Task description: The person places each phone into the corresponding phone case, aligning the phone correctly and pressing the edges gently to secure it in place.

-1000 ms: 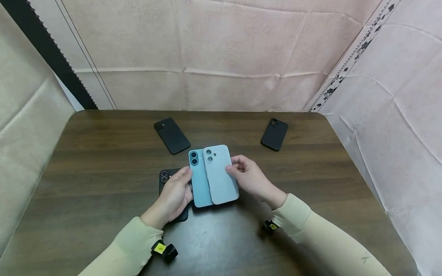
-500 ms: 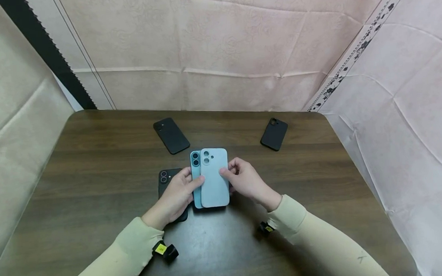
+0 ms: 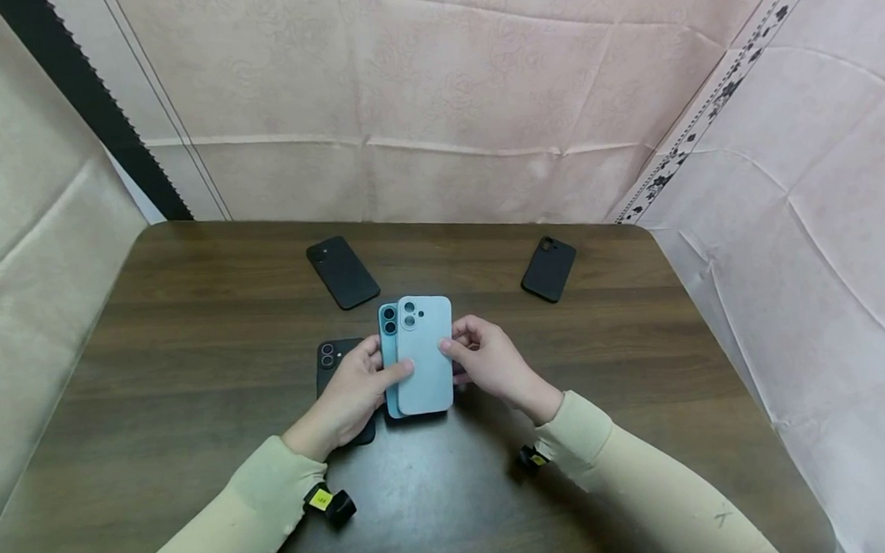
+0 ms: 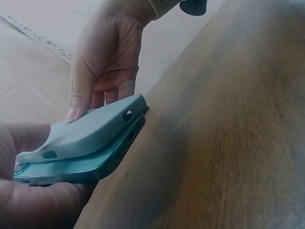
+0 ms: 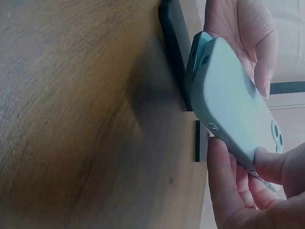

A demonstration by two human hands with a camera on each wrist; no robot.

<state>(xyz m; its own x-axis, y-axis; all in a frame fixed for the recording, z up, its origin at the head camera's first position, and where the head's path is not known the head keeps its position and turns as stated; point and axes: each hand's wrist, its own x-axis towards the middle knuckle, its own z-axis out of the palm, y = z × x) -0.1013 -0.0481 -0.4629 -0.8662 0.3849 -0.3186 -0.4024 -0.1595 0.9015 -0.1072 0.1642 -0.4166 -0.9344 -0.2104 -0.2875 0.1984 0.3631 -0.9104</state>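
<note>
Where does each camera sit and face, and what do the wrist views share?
Head: on the head, facing forward and down at the table; left hand, right hand and sleeves show.
Left wrist: on that wrist, facing across the case toward the right hand; left hand nearest.
Right wrist: on that wrist, facing across the case toward the left hand; right hand nearest.
Shared: both wrist views show the case overlapping the phone.

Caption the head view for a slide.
Left grip and right grip hold a pale case overlapping a blue phone.
</note>
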